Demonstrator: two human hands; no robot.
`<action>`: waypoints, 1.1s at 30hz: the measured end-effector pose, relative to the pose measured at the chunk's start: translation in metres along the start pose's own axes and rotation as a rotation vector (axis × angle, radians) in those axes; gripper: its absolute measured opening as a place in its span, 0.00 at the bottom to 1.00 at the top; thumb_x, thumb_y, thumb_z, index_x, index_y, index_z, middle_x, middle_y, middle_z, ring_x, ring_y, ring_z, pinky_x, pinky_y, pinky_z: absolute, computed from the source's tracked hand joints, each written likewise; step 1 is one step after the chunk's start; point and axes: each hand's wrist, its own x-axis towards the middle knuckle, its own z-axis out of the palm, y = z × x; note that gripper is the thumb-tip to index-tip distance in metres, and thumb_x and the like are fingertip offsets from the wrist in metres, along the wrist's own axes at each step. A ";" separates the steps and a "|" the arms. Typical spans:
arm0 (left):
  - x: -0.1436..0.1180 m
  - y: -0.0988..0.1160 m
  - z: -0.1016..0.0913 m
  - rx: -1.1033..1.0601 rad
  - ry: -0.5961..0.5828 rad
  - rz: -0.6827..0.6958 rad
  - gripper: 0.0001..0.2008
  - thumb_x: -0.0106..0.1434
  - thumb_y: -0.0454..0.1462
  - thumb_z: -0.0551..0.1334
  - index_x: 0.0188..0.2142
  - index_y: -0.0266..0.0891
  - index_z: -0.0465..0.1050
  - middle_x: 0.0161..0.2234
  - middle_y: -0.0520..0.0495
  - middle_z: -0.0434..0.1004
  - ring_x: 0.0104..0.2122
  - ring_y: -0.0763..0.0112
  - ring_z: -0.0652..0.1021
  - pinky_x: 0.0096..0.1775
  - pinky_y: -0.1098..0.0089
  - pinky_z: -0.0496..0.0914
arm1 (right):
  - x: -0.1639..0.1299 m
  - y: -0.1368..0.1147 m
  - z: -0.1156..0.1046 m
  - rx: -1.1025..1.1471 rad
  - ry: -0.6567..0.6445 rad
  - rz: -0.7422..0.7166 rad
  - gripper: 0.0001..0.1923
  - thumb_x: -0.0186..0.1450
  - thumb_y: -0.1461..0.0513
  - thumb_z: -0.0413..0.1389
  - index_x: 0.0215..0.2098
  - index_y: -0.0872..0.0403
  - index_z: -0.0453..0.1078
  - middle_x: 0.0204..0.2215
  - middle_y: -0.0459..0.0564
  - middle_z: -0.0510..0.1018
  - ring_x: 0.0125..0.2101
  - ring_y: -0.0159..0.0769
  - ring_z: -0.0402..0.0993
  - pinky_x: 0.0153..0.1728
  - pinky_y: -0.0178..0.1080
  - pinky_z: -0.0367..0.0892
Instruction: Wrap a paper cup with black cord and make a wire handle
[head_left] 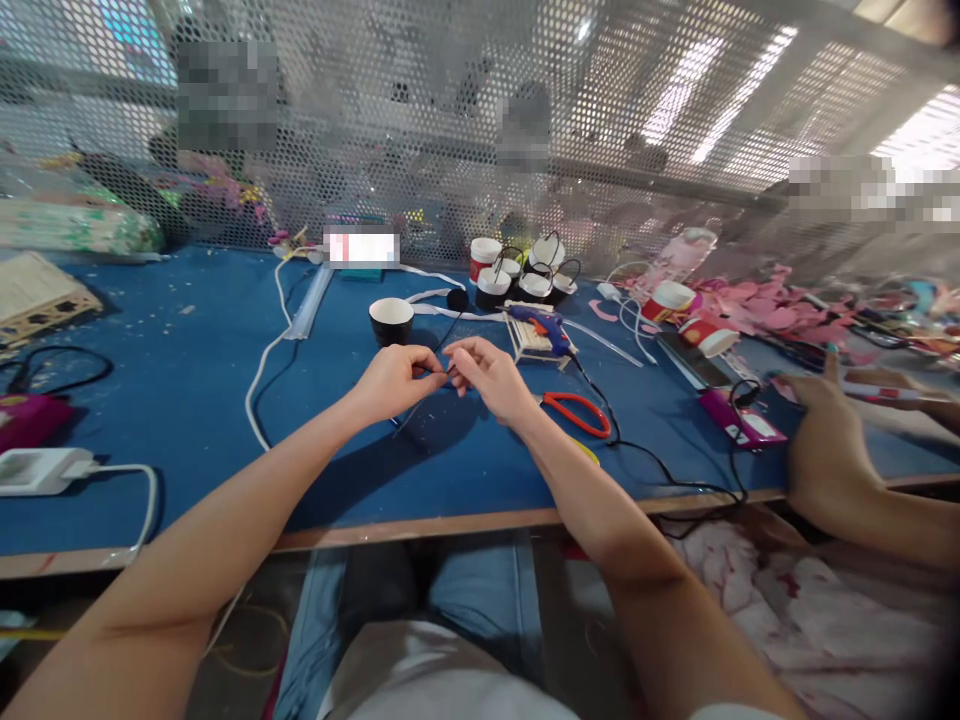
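Over the middle of the blue table, my left hand [397, 382] pinches a thin black wire [445, 371] between thumb and fingertips. My right hand [489, 378] is closed close beside it, its fingertips on the same wire. Just beyond the hands lies a small round black piece [457, 299]; a thin dark line runs from it toward my fingers, but whether it is the same wire I cannot tell. A black paper cup [391, 320], white inside, stands upright behind my left hand. Near my right wrist are red-handled pliers [576, 414], partly covered by the arm.
A blue glue gun [546, 328] rests on a small wooden rack [531, 346]. Several cups with black wire handles [535, 288] stand behind it. White cables and a power strip [45, 471] lie left. At right, a co-worker's hand [832, 420] is near a purple box [742, 418].
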 end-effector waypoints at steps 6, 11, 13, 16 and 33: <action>0.002 -0.006 -0.002 -0.157 -0.068 -0.035 0.11 0.53 0.41 0.61 0.26 0.33 0.72 0.21 0.52 0.70 0.20 0.79 0.65 0.23 0.76 0.58 | 0.001 0.003 0.000 -0.029 0.019 0.011 0.16 0.56 0.51 0.57 0.24 0.55 0.62 0.15 0.40 0.65 0.16 0.25 0.61 0.18 0.31 0.59; -0.001 0.002 0.001 0.110 0.056 0.081 0.06 0.52 0.36 0.59 0.25 0.34 0.73 0.21 0.52 0.71 0.21 0.79 0.64 0.24 0.76 0.57 | -0.001 0.002 0.003 -0.172 0.131 0.010 0.18 0.57 0.52 0.57 0.19 0.55 0.59 0.11 0.38 0.60 0.13 0.22 0.54 0.15 0.31 0.50; -0.001 0.003 0.001 0.103 0.047 0.078 0.06 0.52 0.36 0.59 0.25 0.34 0.72 0.22 0.51 0.71 0.21 0.79 0.65 0.24 0.76 0.57 | -0.002 -0.001 0.002 -0.176 0.118 0.021 0.18 0.56 0.52 0.57 0.19 0.55 0.59 0.12 0.38 0.60 0.14 0.22 0.54 0.16 0.31 0.51; 0.000 0.000 -0.001 -0.057 -0.050 -0.003 0.08 0.53 0.38 0.59 0.25 0.33 0.72 0.20 0.52 0.69 0.20 0.79 0.64 0.23 0.76 0.57 | -0.002 -0.006 -0.002 -0.095 -0.033 0.025 0.13 0.57 0.53 0.57 0.26 0.55 0.65 0.18 0.41 0.67 0.18 0.24 0.62 0.19 0.31 0.59; 0.002 -0.006 -0.002 -0.156 -0.128 0.003 0.11 0.54 0.41 0.59 0.25 0.33 0.71 0.21 0.53 0.68 0.21 0.79 0.65 0.24 0.77 0.58 | -0.001 -0.005 -0.003 -0.061 -0.069 0.018 0.13 0.56 0.54 0.58 0.28 0.55 0.65 0.20 0.42 0.69 0.20 0.26 0.64 0.22 0.32 0.60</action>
